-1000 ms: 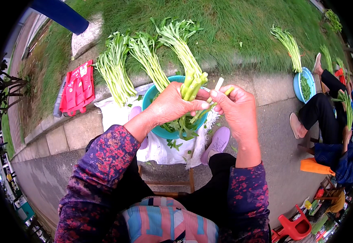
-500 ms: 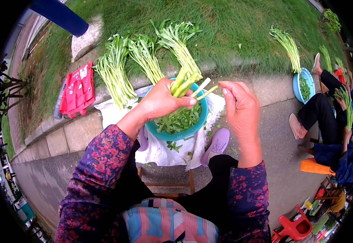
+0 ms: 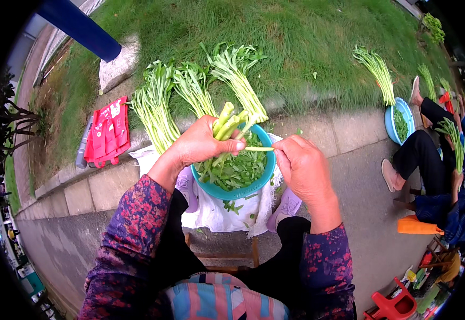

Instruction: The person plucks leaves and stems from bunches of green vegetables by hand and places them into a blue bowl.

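Grass verge (image 3: 302, 53) up top, head view. L grip (image 3: 196, 143) wraps stalk bunch (image 3: 227, 127), thick ends poking past thumb, middle hidden. R grip (image 3: 303, 168) pinches thin stalk (image 3: 258, 149), tip covered; stalk spans btwn grips over teal basin (image 3: 232, 195).

from my remote post i see the bare left hand (image 3: 203, 144) curled in a grip, thumb pointing right, opposite the bare right hand (image 3: 303, 169), thumb and forefinger pinched, both forearms (image 3: 131, 226) angled inward in dark purple, pink-flowered fabric sleeves (image 3: 326, 258).
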Tool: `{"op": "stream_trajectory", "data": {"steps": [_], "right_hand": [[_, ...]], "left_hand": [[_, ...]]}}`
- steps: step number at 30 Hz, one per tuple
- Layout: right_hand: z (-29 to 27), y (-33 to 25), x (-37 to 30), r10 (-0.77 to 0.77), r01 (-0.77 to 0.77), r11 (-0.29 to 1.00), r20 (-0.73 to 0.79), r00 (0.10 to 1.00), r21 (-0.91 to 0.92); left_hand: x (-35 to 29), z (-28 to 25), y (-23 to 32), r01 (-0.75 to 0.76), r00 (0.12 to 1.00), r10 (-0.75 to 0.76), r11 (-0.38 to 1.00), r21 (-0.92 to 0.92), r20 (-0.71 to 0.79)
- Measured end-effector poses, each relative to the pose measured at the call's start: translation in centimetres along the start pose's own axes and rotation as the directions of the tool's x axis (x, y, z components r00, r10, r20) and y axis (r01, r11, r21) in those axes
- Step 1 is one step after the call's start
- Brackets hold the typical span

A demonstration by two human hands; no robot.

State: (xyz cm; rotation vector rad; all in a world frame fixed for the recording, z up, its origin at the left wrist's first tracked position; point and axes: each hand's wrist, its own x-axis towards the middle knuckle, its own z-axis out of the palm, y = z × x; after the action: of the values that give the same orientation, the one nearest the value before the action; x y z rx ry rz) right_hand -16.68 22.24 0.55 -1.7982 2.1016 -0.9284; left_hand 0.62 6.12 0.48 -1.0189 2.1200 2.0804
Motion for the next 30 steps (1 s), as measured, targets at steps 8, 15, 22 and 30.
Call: {"op": "stream_trajectory", "data": {"steps": [8,15,22,30], "right_hand": [[0.7,-0.2,0.0,0.123,-0.108,0.974,-0.07,0.99,0.198],[1.1,-0.5,1.1,0.288,-0.224,0.871,-0.085,0.954,0.438],[1.8,-1.5,1.9,0.48,-0.326,0.668,-0.052,0.876,0.669],[-0.6,-0.4,2.3,0.615,-0.303,0.324,0.044,0.787,0.896]], "left_hand": [[-0.2,0.5,0.2,0.028,1.0,-0.028,0.999,0.039,-0.005],[-0.2,0.0,0.5,0.049,0.994,-0.05,0.999,-0.021,-0.1],[-0.3,-0.2,0.5,-0.016,0.995,-0.01,0.968,-0.249,-0.102],[-0.1,-1.0,-0.3,-0.092,0.994,0.052,0.882,-0.463,-0.098]]}}
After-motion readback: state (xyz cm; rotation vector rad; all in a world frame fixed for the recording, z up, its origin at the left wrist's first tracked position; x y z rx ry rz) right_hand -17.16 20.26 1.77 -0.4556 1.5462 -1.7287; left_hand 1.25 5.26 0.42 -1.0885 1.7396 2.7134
